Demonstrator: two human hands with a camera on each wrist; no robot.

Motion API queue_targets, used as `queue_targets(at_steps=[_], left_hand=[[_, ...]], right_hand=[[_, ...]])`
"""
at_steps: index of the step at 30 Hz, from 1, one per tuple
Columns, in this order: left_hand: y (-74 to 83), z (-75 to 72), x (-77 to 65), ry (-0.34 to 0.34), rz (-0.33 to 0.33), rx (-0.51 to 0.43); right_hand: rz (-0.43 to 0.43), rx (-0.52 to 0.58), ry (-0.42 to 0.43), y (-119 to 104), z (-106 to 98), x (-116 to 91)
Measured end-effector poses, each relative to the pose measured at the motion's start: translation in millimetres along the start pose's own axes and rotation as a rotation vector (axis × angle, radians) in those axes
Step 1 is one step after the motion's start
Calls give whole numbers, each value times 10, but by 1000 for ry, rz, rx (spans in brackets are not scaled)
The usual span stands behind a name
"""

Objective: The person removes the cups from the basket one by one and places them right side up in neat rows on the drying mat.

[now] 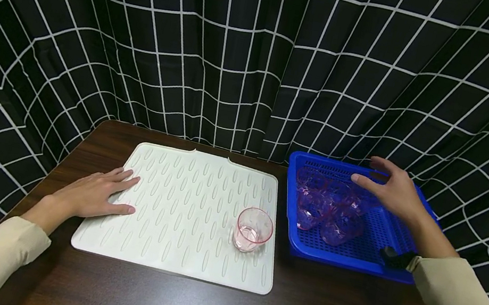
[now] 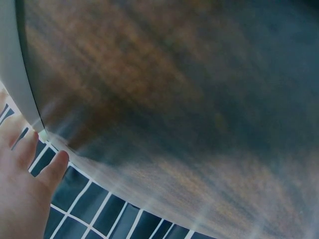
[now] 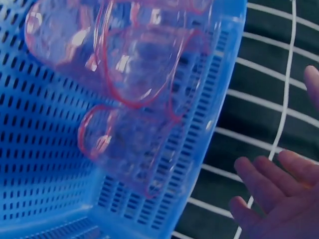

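A clear pink-tinted cup stands upright on the right part of a white ridged mat. My left hand rests at the mat's left edge, fingers spread and holding nothing. Over the right half of a blue basket is my right hand, its thumb apart from the fingers and nothing between them. Several more pink-tinted cups lie on their sides in the basket's left half. In the right wrist view, one cup lies near the basket wall, apart from my fingers.
The mat and basket stand side by side on a dark wooden table. A black curtain with white grid lines hangs behind and around the table. A small black object shows by my right sleeve, over the basket's near rim.
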State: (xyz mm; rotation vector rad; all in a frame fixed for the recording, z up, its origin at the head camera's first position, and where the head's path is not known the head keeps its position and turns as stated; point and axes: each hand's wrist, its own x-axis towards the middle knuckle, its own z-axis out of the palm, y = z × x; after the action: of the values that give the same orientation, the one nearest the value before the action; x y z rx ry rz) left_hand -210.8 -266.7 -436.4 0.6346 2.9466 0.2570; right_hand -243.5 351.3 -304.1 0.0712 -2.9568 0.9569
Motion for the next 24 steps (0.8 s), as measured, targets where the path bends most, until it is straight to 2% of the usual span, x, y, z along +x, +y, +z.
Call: queue_targets(at_steps=[6, 17, 24], left_hand=[[-9, 4, -2, 0, 7, 0], [-8, -1, 0, 7, 8, -6], [-10, 5, 7, 9, 17, -5]], right_hand=[[80, -30, -7, 160, -46, 69], [227, -9, -83, 425, -33, 187], [259, -15, -141, 544, 59, 224]])
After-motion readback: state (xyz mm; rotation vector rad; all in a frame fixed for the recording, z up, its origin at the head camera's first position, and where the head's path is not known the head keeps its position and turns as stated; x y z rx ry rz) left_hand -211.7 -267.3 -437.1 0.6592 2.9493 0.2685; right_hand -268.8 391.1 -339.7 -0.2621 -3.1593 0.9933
